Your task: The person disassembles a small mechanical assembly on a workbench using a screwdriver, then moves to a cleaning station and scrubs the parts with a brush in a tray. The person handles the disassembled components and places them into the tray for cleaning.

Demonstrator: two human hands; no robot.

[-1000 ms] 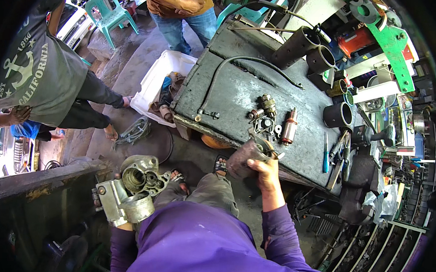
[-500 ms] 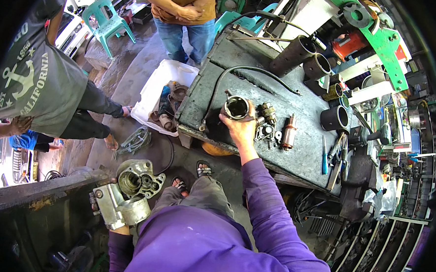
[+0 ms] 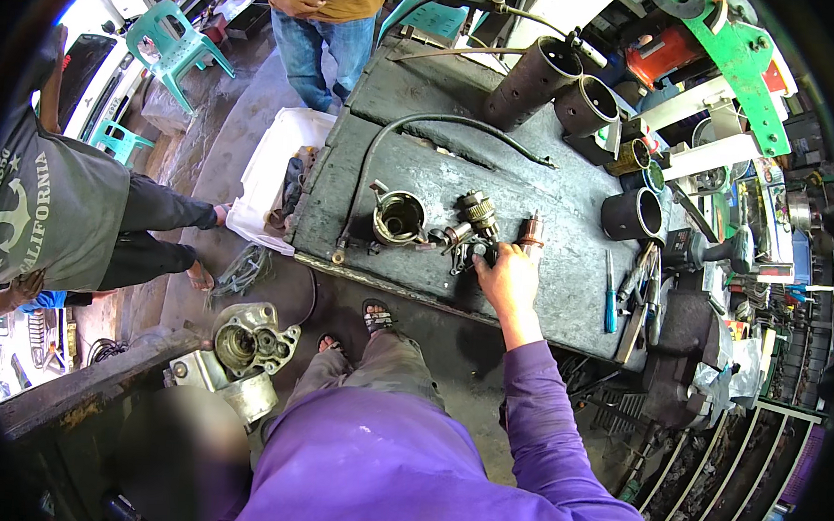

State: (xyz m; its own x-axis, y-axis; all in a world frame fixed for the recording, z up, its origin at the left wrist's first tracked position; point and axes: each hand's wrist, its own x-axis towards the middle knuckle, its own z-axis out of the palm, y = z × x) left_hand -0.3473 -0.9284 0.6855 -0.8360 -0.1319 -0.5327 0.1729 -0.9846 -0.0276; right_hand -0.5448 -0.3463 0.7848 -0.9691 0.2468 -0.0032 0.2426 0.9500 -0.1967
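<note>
My right hand (image 3: 510,286) is over the workbench, thumb and fingers closing on a small silver-and-black metal part (image 3: 471,254). Just beyond it lie a toothed gear piece (image 3: 477,210) and a copper-coloured armature (image 3: 532,231), whose near end my hand hides. To its left stands an open round metal cylinder (image 3: 399,218), resting on the bench. Down at my left, a silver cast-metal housing (image 3: 254,346) with a round bore is held up off the bench. A blurred patch covers my left hand beneath that housing, so its fingers do not show.
The dark workbench (image 3: 348,130) carries a bent black hose (image 3: 443,118), several upright tubes (image 3: 535,83) and a blue-handled screwdriver (image 3: 611,304). Beside it stands a white bin (image 3: 269,173). Two people stand across the floor, near a green chair (image 3: 175,48). A metal ledge (image 3: 99,385) runs at left.
My right hand has let go of the round cylinder, which stands on the bench, and moved right onto the small metal part. The housing stays at my left; the view has shifted slightly.
</note>
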